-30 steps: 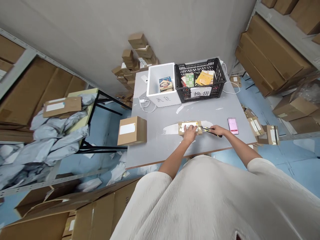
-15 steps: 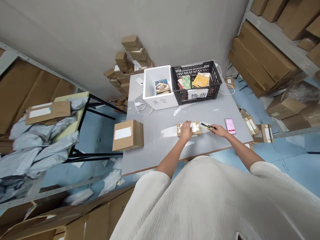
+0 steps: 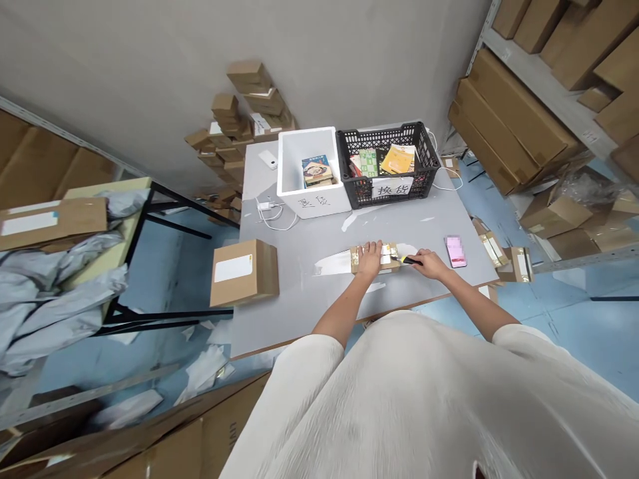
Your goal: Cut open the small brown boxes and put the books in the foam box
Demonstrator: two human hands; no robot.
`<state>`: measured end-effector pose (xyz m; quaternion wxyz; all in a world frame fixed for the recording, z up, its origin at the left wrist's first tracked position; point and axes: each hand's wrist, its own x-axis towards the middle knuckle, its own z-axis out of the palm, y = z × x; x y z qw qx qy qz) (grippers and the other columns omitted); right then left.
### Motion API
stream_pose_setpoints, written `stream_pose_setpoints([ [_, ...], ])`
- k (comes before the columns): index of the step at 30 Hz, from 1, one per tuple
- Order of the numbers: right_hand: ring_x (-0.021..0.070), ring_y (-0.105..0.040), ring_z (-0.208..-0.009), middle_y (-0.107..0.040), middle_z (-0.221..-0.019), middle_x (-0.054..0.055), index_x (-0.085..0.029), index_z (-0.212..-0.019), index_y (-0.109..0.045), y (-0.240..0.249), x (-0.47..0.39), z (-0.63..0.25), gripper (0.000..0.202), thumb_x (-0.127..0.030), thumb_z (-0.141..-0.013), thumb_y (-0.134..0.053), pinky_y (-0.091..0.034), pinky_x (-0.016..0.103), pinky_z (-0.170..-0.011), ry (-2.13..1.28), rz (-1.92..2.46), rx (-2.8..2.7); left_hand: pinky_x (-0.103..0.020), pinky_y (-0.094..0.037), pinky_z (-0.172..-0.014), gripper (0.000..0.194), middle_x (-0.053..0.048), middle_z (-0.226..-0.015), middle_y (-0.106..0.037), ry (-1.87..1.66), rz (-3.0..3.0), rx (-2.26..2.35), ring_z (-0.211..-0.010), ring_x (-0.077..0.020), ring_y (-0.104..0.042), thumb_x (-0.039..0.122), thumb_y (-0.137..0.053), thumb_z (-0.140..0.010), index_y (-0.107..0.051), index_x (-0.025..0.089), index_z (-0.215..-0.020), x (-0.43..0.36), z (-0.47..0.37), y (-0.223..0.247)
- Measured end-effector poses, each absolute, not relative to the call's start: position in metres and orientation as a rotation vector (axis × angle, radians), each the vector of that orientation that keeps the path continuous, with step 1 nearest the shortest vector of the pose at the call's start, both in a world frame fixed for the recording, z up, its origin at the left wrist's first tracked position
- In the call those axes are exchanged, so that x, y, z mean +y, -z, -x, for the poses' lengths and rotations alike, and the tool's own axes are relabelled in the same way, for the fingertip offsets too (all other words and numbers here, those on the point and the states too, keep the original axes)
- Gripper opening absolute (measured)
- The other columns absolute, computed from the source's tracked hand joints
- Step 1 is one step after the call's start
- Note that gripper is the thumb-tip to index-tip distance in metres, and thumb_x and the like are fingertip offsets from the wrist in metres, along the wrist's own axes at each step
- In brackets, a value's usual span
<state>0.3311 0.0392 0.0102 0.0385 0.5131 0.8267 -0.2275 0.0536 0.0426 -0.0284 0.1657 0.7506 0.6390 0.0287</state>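
Note:
On the grey table lies a small cardboard box [image 3: 388,251] wrapped in shiny tape. My left hand [image 3: 370,259] lies across the middle of it, fingers over its top toward the far edge, holding it against the table. A black and yellow utility knife [image 3: 410,260] is gripped in my right hand [image 3: 428,263]. Its blade end is at the right end of the box; whether it has cut into the tape is too small to tell. A phone [image 3: 455,251] with a pink screen lies right of my right hand.
Behind the box stand a white foam bin [image 3: 314,205] and a black plastic crate [image 3: 430,159], both with books or packets inside. A larger carton [image 3: 239,273] sits at the table's left edge. White cables [image 3: 279,216] lie nearby. Grey bags [image 3: 60,299] fill a side table at left.
My right hand has moved left, bringing the knife's blade from just beside the box onto its right end. My left hand stays on the box. The view has shifted slightly.

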Motion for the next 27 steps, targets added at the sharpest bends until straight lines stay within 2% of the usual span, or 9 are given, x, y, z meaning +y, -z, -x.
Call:
stream_pose_setpoints([
  [3, 0.0295, -0.068, -0.113, -0.071, -0.132, 0.014, -0.031, -0.157, -0.067, -0.008, 0.039, -0.333, 0.05, -0.035, -0.108, -0.061, -0.047, 0.038, -0.104, 0.722, -1.581, 2.535, -0.061, -0.022, -0.136, 0.069, -0.019, -0.171, -0.05, -0.123, -2.162, 1.819, -0.165, -0.0338, -0.037, 0.014, -0.035, -0.105, -0.035, 0.021, -0.174, 0.037, -0.054, 0.032],
  [11, 0.0313, -0.063, -0.118, -0.07, -0.129, 0.015, -0.028, -0.161, -0.063, 0.013, 0.03, -0.322, 0.053, -0.037, -0.11, -0.051, -0.048, 0.043, -0.106, 0.746, -1.72, 2.602, -0.061, -0.022, -0.136, 0.069, -0.015, -0.173, -0.049, -0.157, -2.136, 1.825, -0.167, -0.0345, -0.035, 0.022, -0.038, -0.107, -0.032, 0.027, -0.175, 0.033, -0.053, 0.034],
  [17, 0.0363, -0.059, -0.121, -0.067, -0.136, 0.018, -0.027, -0.159, -0.064, 0.023, 0.036, -0.347, 0.053, -0.037, -0.109, -0.05, -0.046, 0.047, -0.104, 0.621, -1.941, 2.522, -0.059, -0.018, -0.139, 0.065, -0.016, -0.174, -0.047, -0.15, -2.111, 1.824, -0.169, -0.0332, -0.032, 0.019, -0.036, -0.107, -0.041, 0.02, -0.171, 0.032, -0.053, 0.037],
  [21, 0.039, -0.058, -0.123, -0.067, -0.137, 0.019, -0.023, -0.161, -0.06, 0.025, 0.043, -0.367, 0.058, -0.04, -0.106, -0.054, -0.047, 0.048, -0.104, 0.645, -2.065, 2.466, -0.058, -0.02, -0.139, 0.062, -0.014, -0.176, -0.046, -0.178, -2.064, 1.835, -0.169, -0.0316, -0.031, 0.026, -0.04, -0.109, -0.04, 0.024, -0.171, 0.033, -0.052, 0.036],
  [27, 0.0361, -0.059, -0.127, -0.068, -0.136, 0.018, -0.02, -0.152, -0.066, 0.027, 0.055, -0.331, 0.052, -0.041, -0.106, -0.055, -0.048, 0.046, -0.11, 0.857, -2.036, 2.517, -0.057, -0.025, -0.137, 0.061, -0.013, -0.18, -0.039, -0.237, -2.077, 1.892, -0.17, -0.0326, -0.028, 0.042, -0.047, -0.109, -0.045, 0.025, -0.167, 0.013, -0.045, 0.027],
])
